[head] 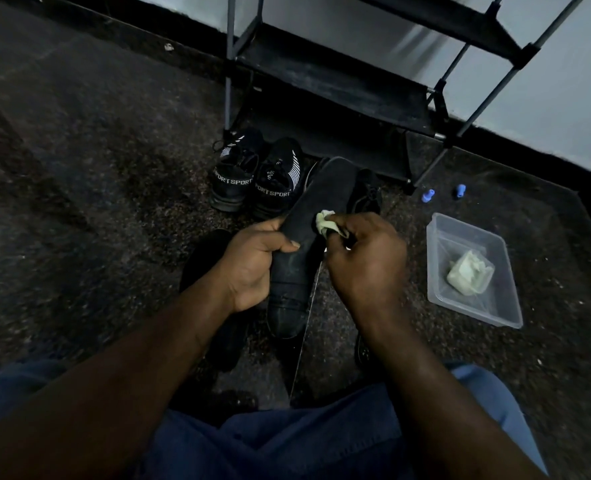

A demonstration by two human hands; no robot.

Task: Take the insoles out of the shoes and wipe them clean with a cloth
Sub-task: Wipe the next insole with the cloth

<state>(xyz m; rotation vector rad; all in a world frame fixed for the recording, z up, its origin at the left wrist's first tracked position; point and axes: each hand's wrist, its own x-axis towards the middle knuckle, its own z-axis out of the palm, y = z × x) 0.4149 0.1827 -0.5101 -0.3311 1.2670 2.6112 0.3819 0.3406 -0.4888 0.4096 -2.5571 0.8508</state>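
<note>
The person sits on the floor [96, 168] with one black insole [321, 192] lifted clear of it. Its toe end points toward the far edge of the floor, where the shoe rack [321, 77] stands against the wall. The left grip [252, 261] is wrapped round the insole's middle, thumb across the upper face and fingers underneath. I read that as a brace, since a thin, bendy piece would fold away under rubbing unless backed from below. The right grip [366, 258] pinches a small pale cloth [325, 221], bunched at the fingertips, and presses it onto the insole's right edge just past the left thumb. That puts the wiping close to the supported part.

The pair of black sport shoes [252, 178] sits heels toward the person at the foot of the rack, just left of the raised insole. Another dark shoe [366, 192] shows behind the insole on its right. All are within easy reach, probably so each insole can go back where it came from.

A long dark shape [200, 258] on the floor under the left wrist may be a second insole, though the light is too dim to be sure. Toward the floor's right edge, a clear plastic tub [474, 311] holds a second pale wad [469, 271], presumably a spare kept off the carpet. Two small blue pieces [427, 195] lie between the tub and the rack's leg.
</note>
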